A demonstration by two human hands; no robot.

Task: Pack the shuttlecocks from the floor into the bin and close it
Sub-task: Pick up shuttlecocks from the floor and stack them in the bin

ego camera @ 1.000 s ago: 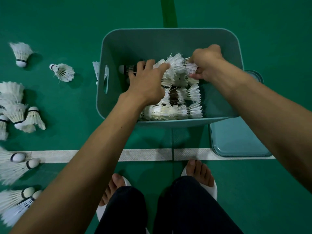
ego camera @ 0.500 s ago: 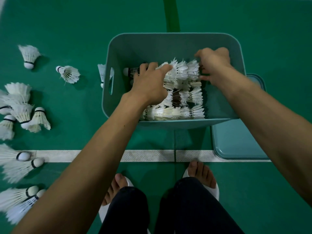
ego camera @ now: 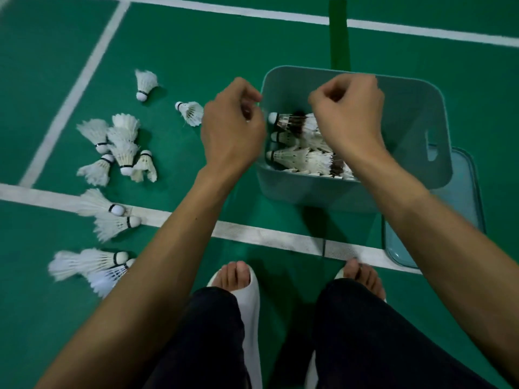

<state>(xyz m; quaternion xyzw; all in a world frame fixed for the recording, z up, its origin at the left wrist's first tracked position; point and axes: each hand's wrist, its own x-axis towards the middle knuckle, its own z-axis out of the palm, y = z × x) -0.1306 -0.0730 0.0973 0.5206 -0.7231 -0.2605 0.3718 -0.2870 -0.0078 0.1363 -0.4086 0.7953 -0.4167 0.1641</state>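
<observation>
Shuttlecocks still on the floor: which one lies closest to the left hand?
The lone shuttlecock lying on its side just left of the left hand, cork pointing away from the bin. The others on the floor sit farther left.

The green court floor (ego camera: pixel 196 51), crossed by white lines (ego camera: pixel 269 237), carries loose shuttlecocks (ego camera: pixel 120 147) on the left and the bin (ego camera: pixel 407 113) on the right. What seems to be the lid (ego camera: pixel 463 209) lies flat beside the bin, partly under it.
</observation>
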